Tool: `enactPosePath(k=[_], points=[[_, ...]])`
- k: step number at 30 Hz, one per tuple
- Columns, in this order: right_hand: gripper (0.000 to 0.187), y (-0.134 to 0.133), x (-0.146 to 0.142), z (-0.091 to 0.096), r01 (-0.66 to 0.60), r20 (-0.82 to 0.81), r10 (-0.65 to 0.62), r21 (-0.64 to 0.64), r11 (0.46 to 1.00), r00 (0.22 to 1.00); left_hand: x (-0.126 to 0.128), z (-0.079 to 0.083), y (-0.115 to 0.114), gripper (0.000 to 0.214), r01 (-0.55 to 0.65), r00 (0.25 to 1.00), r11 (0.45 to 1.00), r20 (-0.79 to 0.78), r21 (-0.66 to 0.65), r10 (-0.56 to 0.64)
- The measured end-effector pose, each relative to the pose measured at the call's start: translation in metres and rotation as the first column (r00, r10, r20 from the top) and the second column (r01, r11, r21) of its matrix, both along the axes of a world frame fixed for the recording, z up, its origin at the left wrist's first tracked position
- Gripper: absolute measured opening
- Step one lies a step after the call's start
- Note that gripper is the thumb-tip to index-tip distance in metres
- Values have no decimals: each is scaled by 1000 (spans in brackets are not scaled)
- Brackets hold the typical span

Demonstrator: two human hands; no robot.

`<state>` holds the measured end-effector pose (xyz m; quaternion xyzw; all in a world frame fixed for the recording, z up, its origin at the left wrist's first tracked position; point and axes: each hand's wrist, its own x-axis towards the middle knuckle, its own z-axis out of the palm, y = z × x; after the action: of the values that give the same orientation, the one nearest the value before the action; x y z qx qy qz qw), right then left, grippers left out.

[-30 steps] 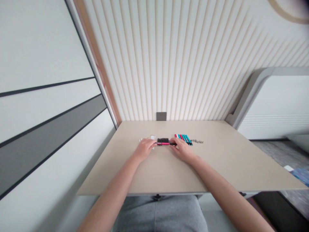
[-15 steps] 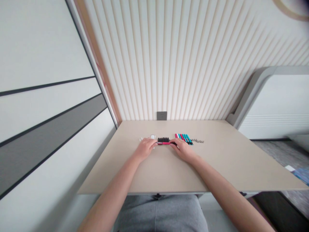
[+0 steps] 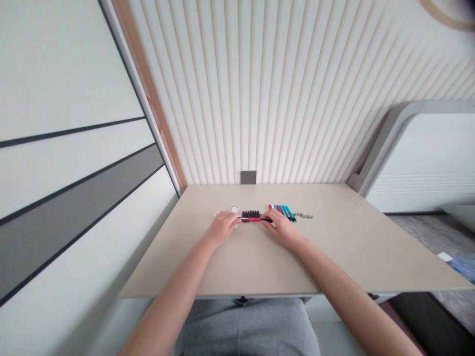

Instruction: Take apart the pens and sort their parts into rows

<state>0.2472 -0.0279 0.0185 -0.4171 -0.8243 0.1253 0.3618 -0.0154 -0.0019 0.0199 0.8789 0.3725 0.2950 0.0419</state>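
Observation:
A slim red pen [image 3: 254, 219] lies level between my hands, just above the table. My left hand [image 3: 221, 227] is closed on its thinner, silvery left end. At the black right end, my right hand [image 3: 280, 226] pinches it with thumb and fingers. Right behind the pen stands a row of short black cylinders [image 3: 251, 214], partly covered by it. Several white, thin pieces [image 3: 235, 209] lie behind my left hand, which hides part of them. Red, white and teal pen barrels [image 3: 284, 211] lie side by side behind my right hand, next to a line of small dark parts [image 3: 304, 216].
The beige table [image 3: 260, 267] reaches back to a ribbed wall with a dark socket [image 3: 248, 177]. A white cabinet [image 3: 74, 198] stands along the left. To the right is a grey-and-white headboard [image 3: 419, 153]. My lap is at the front edge.
Both hands stay nearly in place, still holding the red pen between them. The view has shifted very slightly; the rows of parts lie as before.

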Motion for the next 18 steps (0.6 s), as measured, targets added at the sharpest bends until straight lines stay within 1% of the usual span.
enactPosePath(k=[3,6,8,13,18], points=[[17,0,0,-2,12,-15,-13,-16,1000,1000,0,-1,1,25,-4,1000,1000,19,-8,4],[23,-1,1,-1,-20,29,20,-3,1000,999,-1,-4,2,25,-14,999,1000,28,-9,15],[25,-1,1,-1,-16,52,15,15,1000,999,-1,-5,3,25,-37,999,999,30,0,37],[22,1,3,-1,86,55,-86,13,996,995,-3,-3,3,26,-140,987,990,85,33,137],[21,6,11,-2,171,59,-170,-20,985,984,-3,0,3,27,-217,962,976,171,10,212]])
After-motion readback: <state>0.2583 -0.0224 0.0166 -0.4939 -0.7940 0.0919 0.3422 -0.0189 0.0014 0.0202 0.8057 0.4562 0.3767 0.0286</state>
